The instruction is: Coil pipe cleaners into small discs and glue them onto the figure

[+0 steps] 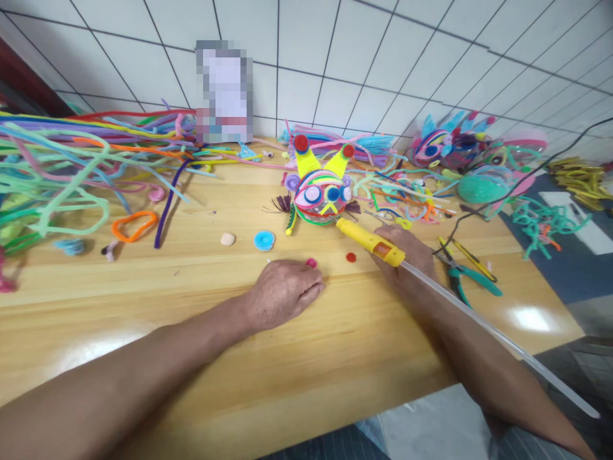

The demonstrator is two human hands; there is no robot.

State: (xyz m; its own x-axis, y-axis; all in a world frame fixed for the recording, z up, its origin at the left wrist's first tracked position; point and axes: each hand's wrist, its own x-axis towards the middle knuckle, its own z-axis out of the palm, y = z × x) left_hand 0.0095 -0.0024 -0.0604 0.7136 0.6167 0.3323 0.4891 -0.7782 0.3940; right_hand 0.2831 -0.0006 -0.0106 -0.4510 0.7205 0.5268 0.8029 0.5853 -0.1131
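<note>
My right hand (407, 249) is wrapped round a yellow hot glue gun (364, 239); a long clear glue stick (498, 335) runs out of its back end, and its front points toward a colourful pipe-cleaner mask figure (320, 198) with yellow horns and red tips. Low over the wooden table, my left hand (287, 291) has its fingers curled together, with a small pink coil (311, 262) at them; the grip itself is partly hidden. A red disc (351, 257) lies between my hands. Beyond my left hand are a blue coil (264, 240) and a beige coil (228, 239).
Pipe cleaners (57, 166) heap up at the left, with an orange loop (135, 226) in front. Teal-handled pliers (467, 278) lie beside my right forearm. A black cord (502, 195) crosses the right side. More decorated figures (433, 147) stand against the tiled wall (306, 57).
</note>
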